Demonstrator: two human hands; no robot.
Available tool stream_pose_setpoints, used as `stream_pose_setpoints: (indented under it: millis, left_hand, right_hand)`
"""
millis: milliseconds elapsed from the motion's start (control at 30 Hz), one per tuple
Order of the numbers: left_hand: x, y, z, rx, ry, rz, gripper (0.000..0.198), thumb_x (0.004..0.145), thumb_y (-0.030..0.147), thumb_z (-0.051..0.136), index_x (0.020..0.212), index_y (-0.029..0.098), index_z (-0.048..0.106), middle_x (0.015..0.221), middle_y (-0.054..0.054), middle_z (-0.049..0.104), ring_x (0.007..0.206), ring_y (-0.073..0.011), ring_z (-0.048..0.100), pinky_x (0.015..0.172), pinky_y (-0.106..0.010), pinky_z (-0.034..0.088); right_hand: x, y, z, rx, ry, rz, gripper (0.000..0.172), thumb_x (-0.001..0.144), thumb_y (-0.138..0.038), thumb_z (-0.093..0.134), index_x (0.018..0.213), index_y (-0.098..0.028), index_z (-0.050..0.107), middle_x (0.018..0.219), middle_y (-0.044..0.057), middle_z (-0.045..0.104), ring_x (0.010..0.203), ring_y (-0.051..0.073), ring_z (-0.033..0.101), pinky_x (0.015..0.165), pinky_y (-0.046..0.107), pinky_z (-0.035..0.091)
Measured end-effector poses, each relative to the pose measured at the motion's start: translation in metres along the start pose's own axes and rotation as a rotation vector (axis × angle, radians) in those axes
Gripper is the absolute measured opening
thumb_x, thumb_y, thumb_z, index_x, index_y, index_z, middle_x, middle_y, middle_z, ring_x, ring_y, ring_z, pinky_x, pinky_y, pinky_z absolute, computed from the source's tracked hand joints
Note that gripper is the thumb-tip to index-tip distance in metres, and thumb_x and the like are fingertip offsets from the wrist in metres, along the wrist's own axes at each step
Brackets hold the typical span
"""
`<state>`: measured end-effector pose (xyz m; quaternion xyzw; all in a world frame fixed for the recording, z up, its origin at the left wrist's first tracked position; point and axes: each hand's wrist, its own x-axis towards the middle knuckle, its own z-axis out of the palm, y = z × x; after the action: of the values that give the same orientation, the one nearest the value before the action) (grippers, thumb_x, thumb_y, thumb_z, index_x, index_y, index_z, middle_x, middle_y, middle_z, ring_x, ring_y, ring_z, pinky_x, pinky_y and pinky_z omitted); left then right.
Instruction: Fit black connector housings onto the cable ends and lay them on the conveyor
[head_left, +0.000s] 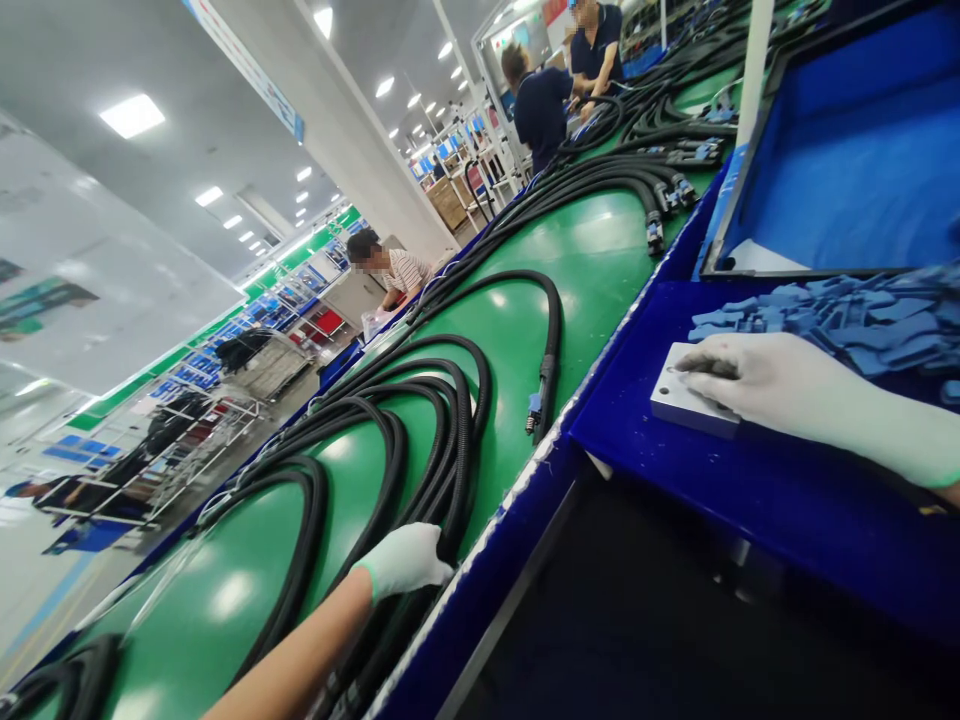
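My left hand (405, 560), in a white glove, is closed around a black corrugated cable bundle (457, 440) that lies in loops on the green conveyor belt (517, 330). My right hand (757, 378), also gloved, rests on a small grey metal block (686, 405) on the blue shelf (675, 470), with the fingers curled over the block's top. A heap of blue plastic clips (847, 315) lies just behind that hand. One cable ends in a blue and black connector (536, 408) near the belt's edge.
More black cable looms (637, 180) lie further along the belt. A blue tray (862, 150) stands behind the clips. Two people in dark shirts (547, 100) work at the far end, another in a striped shirt (397, 268) sits across the belt. Racks (210, 420) fill the left.
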<state>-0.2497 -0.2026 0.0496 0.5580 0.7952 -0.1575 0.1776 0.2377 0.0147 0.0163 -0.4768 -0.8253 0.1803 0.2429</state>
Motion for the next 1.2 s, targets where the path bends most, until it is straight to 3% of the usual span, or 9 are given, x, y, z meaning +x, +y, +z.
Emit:
stream_pose_setpoints:
  millis: [167,333,533,667,833,933,1033,1100,1200]
  left_hand:
    - [0.015,0.018,0.007,-0.111,0.226,0.065,0.073,0.087,0.05,0.061,0.152,0.021,0.046,0.155,-0.012,0.05,0.139,-0.0304,0.051,0.115,-0.039,0.04]
    - [0.015,0.033,-0.003,-0.149,0.174,0.118,0.054,0.069,0.036,0.074,0.118,0.014,0.072,0.116,-0.02,0.071,0.114,-0.0458,0.063,0.106,-0.056,0.043]
    - [0.025,0.05,-0.083,-0.47,0.031,0.267,0.041,0.081,0.051,0.069,0.107,0.019,0.069,0.102,-0.007,0.071,0.093,-0.03,0.068,0.081,-0.037,0.054]
    - [0.024,0.102,-0.119,-0.984,-0.04,0.556,0.036,0.089,0.049,0.068,0.104,0.017,0.066,0.096,-0.009,0.068,0.085,-0.0246,0.065,0.078,-0.035,0.054]
    - [0.02,0.192,-0.106,-1.508,-0.036,0.746,0.027,0.091,0.037,0.072,0.106,0.016,0.064,0.101,-0.01,0.066,0.096,-0.0263,0.067,0.087,-0.042,0.057]
    - [0.022,0.225,-0.091,-1.323,0.128,0.687,0.032,0.093,0.045,0.069,0.106,0.016,0.064,0.1,-0.009,0.067,0.097,-0.0277,0.067,0.089,-0.045,0.058]
    - [0.024,0.235,-0.079,-0.889,0.585,0.7,0.037,0.094,0.043,0.07,0.121,0.018,0.063,0.116,-0.011,0.068,0.111,-0.0307,0.065,0.1,-0.05,0.054]
    - [0.022,0.235,-0.069,-0.535,0.72,1.026,0.036,0.094,0.031,0.071,0.128,0.024,0.063,0.128,-0.009,0.066,0.127,-0.0312,0.058,0.113,-0.055,0.045]
    - [0.02,0.234,-0.049,-0.074,0.538,1.561,0.031,0.094,0.015,0.065,0.118,0.034,0.07,0.128,-0.001,0.069,0.132,-0.0264,0.056,0.125,-0.056,0.033]
  right_hand:
    - [0.0,-0.001,0.001,0.029,-0.01,0.001,0.033,0.095,-0.04,0.051,0.113,-0.025,0.075,0.121,0.004,0.074,0.109,0.028,0.069,0.089,0.038,0.053]
    - [-0.003,-0.005,-0.003,0.063,-0.006,-0.026,0.03,0.094,-0.036,0.052,0.111,-0.024,0.074,0.112,0.005,0.075,0.101,0.027,0.07,0.086,0.038,0.053]
    - [-0.014,-0.03,-0.021,0.201,-0.034,-0.073,0.027,0.094,-0.039,0.058,0.11,-0.025,0.074,0.111,0.004,0.075,0.1,0.027,0.07,0.088,0.039,0.054]
    - [-0.037,-0.086,-0.022,0.385,-0.152,-0.099,0.036,0.09,-0.049,0.067,0.12,-0.03,0.071,0.117,0.005,0.072,0.104,0.028,0.069,0.093,0.04,0.056]
    - [-0.07,-0.15,0.007,0.845,-0.299,-0.022,0.067,0.074,-0.033,0.083,0.136,-0.034,0.058,0.114,0.002,0.07,0.1,0.026,0.066,0.087,0.036,0.056]
    - [-0.085,-0.153,0.026,1.087,-0.166,0.149,0.059,0.076,-0.019,0.076,0.132,-0.028,0.058,0.102,0.0,0.066,0.094,0.022,0.062,0.083,0.032,0.053]
    - [-0.102,-0.136,0.03,1.202,-0.092,0.276,0.03,0.083,-0.021,0.07,0.111,-0.019,0.063,0.09,-0.001,0.059,0.08,0.016,0.053,0.072,0.027,0.046]
    - [-0.115,-0.123,0.025,1.236,-0.124,0.316,0.016,0.084,-0.024,0.07,0.096,-0.015,0.063,0.083,-0.002,0.054,0.076,0.013,0.047,0.067,0.025,0.04]
    - [-0.131,-0.111,0.015,1.291,-0.244,0.325,0.023,0.079,-0.029,0.078,0.086,-0.014,0.062,0.081,-0.003,0.053,0.077,0.012,0.046,0.068,0.023,0.037]
